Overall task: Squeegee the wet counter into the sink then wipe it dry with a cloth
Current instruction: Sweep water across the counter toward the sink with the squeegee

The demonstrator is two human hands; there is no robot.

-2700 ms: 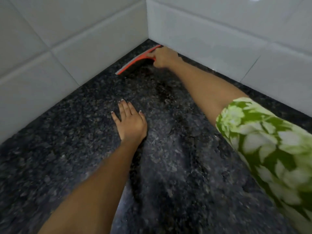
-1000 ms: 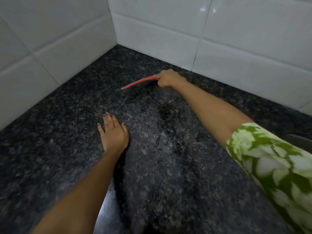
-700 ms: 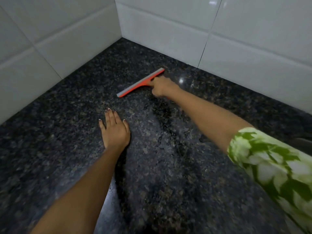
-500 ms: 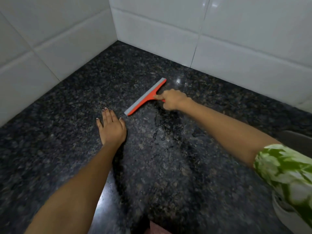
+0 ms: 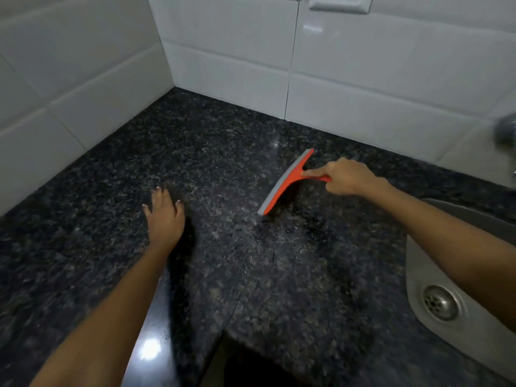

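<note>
My right hand (image 5: 346,175) grips the handle of an orange squeegee (image 5: 284,183) with a grey rubber blade, its forefinger stretched along the handle. The blade rests slanted on the dark speckled granite counter (image 5: 212,152), between the corner and the sink. Small beads of water lie on the stone just below the blade. My left hand (image 5: 164,212) lies flat on the counter with fingers spread, well to the left of the squeegee. The steel sink (image 5: 418,263) with its round drain (image 5: 439,303) sits at the right edge. No cloth is in view.
White tiled walls (image 5: 237,60) meet in a corner behind the counter. A metal tap part (image 5: 505,131) shows blurred at the far right. A white wall plate (image 5: 339,2) sits at the top. The counter's front edge (image 5: 220,333) runs near the bottom.
My right hand has dragged the squeegee out of the wall corner, rightward across the counter toward the sink. The view has swung right, bringing the sink in. My left hand has stayed flat.
</note>
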